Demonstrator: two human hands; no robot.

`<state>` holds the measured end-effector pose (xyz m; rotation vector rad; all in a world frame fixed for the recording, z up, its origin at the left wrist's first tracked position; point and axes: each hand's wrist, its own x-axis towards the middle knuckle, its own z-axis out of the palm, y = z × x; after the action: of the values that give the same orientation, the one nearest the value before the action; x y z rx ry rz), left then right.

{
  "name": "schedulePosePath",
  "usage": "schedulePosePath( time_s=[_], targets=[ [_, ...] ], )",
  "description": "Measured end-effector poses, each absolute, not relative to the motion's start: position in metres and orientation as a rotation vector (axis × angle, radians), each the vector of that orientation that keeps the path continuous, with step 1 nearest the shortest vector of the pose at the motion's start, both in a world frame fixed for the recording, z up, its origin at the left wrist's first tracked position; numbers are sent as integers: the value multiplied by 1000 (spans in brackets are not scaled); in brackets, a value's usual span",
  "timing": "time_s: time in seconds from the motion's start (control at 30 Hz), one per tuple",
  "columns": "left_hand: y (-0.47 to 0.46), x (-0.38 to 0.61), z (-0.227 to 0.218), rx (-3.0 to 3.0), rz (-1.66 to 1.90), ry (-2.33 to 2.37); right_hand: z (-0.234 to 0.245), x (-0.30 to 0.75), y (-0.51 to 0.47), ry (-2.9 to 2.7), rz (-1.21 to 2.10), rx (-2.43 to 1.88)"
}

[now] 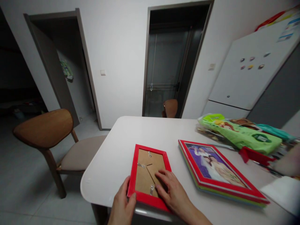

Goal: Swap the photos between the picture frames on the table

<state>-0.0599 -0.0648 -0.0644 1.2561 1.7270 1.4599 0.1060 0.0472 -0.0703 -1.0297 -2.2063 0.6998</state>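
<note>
We are facing a white-walled room with two dark-framed doorways, and a tall white refrigerator [254, 73] is standing beyond the right side of a rounded white tabletop [112, 147]. A curved wooden chair [44, 131] is standing left of the tabletop. Across its right side, a stack of red-edged picture frames [217, 168] is lying beside a green plastic packet [241, 134]. At the tabletop's near edge, a red rectangular picture frame [147, 175] is lying with its brown backing and small metal clips facing up. Our left hand [122, 204] is gripping its near corner, thumb over the rim, while our right hand [170, 190] is resting spread on the backing. We are judging that the frame could tip off the near edge if the left hand's grip slips, and that hard pressing could bend a clip. The left fingers are hidden, we cannot see what lies under the backing, and a blurred pale shape [288, 162] at the right edge is hard to make out.
</note>
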Motion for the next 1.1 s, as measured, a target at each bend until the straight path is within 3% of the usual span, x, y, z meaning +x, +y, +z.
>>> schedulePosePath(
  time_s=[0.3,0.6,0.93,1.1],
  targets=[
    [-66,-60,-94,1903,1028,2024,-71,115,49,-2327,629,-1018],
    [-49,-59,-62,2128,593,1841,-46,110,46,-2660,717,-795],
    [-49,-51,-55,2035,523,1911,-48,84,49,-2516,608,-914],
    [-50,-45,-51,2019,462,1932,-50,57,61,-2527,366,-1062]
  ],
)
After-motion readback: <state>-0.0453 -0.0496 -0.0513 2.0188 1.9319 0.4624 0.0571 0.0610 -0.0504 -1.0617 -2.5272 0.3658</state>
